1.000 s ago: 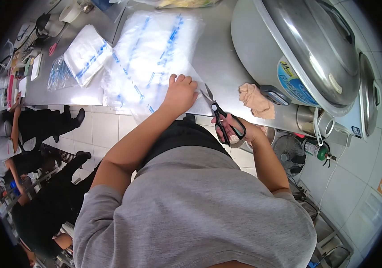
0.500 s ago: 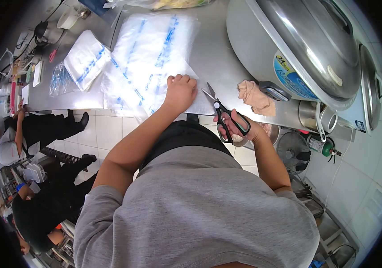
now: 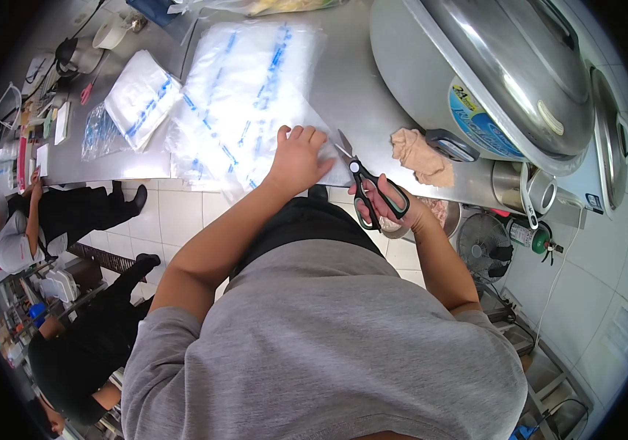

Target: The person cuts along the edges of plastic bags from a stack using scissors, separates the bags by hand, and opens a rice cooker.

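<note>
My left hand (image 3: 299, 159) rests on the near right corner of a stack of clear plastic bags (image 3: 255, 81) printed with blue stripes. Its fingers are bent a little and the thumb stands apart. At the table's front edge, my right hand (image 3: 387, 205) holds a pair of scissors (image 3: 358, 169) by its black, grey-lined handles. The blades are slightly apart and point toward the bags, near my left hand. Left of the stack lies a folded bundle of white plastic (image 3: 141, 99), with a crumpled clear wrapper (image 3: 101, 133) beside it.
A large lidded steel pot (image 3: 431, 88) stands at the right, with a brown cloth (image 3: 422, 158) before it. Steel mugs (image 3: 508, 187) sit at the table's right end. A fan (image 3: 484, 246) is below. Two people stand at the left, one in black (image 3: 83, 359).
My left hand has loosened, its thumb moving out to the right and its fingers less curled. The scissors have barely moved. The person in black at the lower left has shifted.
</note>
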### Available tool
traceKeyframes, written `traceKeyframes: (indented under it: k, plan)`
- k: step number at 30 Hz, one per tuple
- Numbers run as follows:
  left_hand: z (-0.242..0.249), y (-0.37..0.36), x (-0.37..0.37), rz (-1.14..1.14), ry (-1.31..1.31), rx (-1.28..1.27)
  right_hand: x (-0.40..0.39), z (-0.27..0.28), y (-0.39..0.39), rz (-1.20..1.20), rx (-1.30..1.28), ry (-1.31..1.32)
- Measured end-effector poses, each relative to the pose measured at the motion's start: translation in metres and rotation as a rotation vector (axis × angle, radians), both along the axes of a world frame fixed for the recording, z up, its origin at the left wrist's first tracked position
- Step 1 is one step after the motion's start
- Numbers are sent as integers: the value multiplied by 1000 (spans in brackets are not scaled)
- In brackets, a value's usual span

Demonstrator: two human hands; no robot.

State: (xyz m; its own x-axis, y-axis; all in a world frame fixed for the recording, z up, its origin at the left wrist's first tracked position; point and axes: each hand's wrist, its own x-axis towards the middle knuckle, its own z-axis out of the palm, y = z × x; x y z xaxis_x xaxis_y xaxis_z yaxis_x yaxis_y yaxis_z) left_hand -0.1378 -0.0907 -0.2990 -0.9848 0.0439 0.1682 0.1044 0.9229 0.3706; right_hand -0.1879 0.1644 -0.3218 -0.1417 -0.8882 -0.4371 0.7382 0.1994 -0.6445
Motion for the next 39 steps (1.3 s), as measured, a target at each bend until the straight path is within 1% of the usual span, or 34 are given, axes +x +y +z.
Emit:
traceKeyframes:
  k: [2,5,8,11,17,24,28,35,39]
  plan:
    - [1,9,-1,24,0,8,3,-1,-1,-22,-6,8]
    - [-5,15,-2,53,-83,-39,5,2,-5,-71,-9,7]
    - [-18,15,-3,46,17,-140,3,2,-8,-70,-66,6]
    - [-23,12,-6,16,15,-228,5,-4,-9,-81,-38,-36]
    - [-23,10,1,-74,122,-197,11,3,-14,-140,-108,-67]
    - [-20,6,5,-86,141,-168,29,6,-11,-188,86,181]
    - [-12,10,8,-132,167,-119,38,2,-19,-246,-22,46]
    - [5,12,17,-177,166,-49,37,6,-28,-236,-85,54]
    - [10,13,21,-189,176,-12,37,7,-41,-246,-132,7]
